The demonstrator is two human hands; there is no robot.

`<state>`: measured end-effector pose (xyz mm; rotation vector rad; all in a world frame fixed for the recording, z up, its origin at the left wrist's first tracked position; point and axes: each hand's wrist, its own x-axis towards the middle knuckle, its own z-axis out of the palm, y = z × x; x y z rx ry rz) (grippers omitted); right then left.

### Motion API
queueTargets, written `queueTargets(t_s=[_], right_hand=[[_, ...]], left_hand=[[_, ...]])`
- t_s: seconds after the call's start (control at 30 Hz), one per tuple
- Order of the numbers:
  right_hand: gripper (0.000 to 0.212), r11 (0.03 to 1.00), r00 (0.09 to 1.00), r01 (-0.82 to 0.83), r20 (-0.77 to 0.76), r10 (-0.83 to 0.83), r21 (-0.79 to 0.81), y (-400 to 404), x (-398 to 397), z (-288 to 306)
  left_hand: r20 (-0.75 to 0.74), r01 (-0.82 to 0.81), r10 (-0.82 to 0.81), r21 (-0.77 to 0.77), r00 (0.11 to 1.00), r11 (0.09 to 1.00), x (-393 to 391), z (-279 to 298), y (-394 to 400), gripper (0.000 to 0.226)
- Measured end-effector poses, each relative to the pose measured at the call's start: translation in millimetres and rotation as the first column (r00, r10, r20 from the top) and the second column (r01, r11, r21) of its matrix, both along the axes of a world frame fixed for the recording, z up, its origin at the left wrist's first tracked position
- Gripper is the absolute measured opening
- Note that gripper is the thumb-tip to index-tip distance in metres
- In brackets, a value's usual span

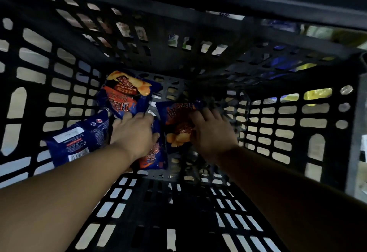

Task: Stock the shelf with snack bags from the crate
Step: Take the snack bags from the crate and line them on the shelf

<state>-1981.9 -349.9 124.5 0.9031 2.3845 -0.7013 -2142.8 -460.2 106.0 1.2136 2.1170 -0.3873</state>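
Retrieval of snack bags from the crate floor.

Crate [65, 85] is deep, slotted, dim; four bags lie at its bottom. Left hand [132, 132] presses on the upper bag [127, 93], grip not yet closed; right hand [211, 132] curls onto the right bag [178, 116]. Recommend pinching sealed edges, not crushing contents.

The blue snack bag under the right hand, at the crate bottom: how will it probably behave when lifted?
The snack bag looks puffed and glossy, so it is probably light and may slip under the right hand. Its film looks thin and creased, so it will likely bend and crumple. A hard squeeze could crush the snacks inside.
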Motion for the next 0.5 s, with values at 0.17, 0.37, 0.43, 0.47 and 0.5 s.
queueTargets(t_s=[0.17, 0.37, 0.43, 0.47, 0.5], right_hand=[[0.081, 0.995, 0.989, -0.089, 0.118, 0.092, -0.036, 17.3, -14.7, -7.3], [0.082, 0.998, 0.955, 0.059, 0.293, -0.046, -0.036, 31.7, 4.7, -6.1], [0.072, 0.993, 0.945, 0.109, 0.316, -0.089, -0.045, 36.9, 9.5, -8.2], [0.071, 0.993, 0.939, 0.113, 0.330, -0.094, -0.039, 38.8, 10.9, -9.5], [0.072, 0.994, 0.935, 0.105, 0.345, -0.086, -0.035, 39.5, 11.3, -10.3]], left_hand=[[0.027, -0.154, 0.154, 0.017, 0.988, 0.988, -4.4, 3.5, 12.1, 0.046], [0.120, -0.362, 0.357, 0.022, 0.926, 0.932, -12.9, 3.3, 16.5, 0.043], [0.165, -0.466, 0.458, 0.016, 0.874, 0.884, -10.5, 1.3, 19.0, 0.046], [0.171, -0.512, 0.502, 0.017, 0.848, 0.859, -8.5, -0.2, 20.5, 0.048], [0.171, -0.552, 0.541, 0.023, 0.824, 0.833, -7.1, -2.4, 21.2, 0.048]])
